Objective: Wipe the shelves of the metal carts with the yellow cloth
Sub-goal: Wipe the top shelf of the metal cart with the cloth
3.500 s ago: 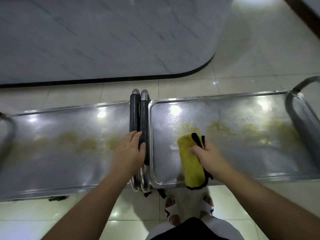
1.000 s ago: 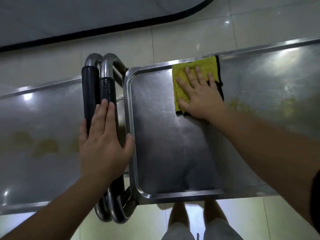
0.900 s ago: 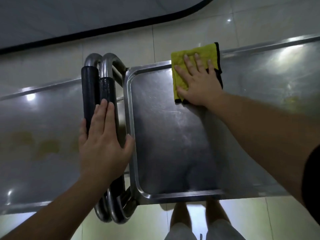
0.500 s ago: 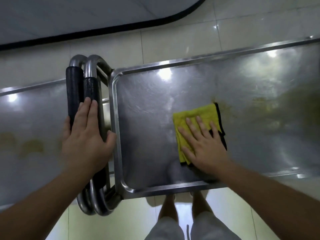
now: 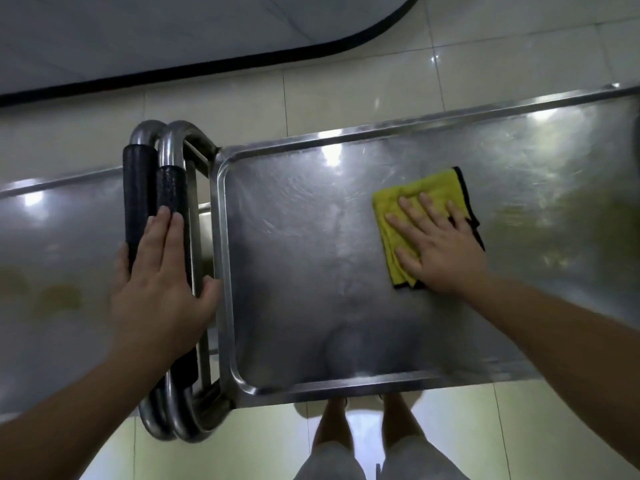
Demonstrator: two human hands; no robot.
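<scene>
Right hand (image 5: 440, 247), fingers flat, presses yellow cloth (image 5: 420, 202); yellowish residue (image 5: 554, 216) lies just right. Left hand (image 5: 159, 289) rests flat on handles (image 5: 166, 195).

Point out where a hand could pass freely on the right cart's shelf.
Free: the bare steel between the shelf's left rim and the yellow cloth, down to the near rim. Crowded: under the right hand on the cloth, and the handles under the left hand.

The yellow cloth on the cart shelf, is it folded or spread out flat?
Folded. The cloth shows stacked layered edges along its left side, under the flat right hand.
</scene>
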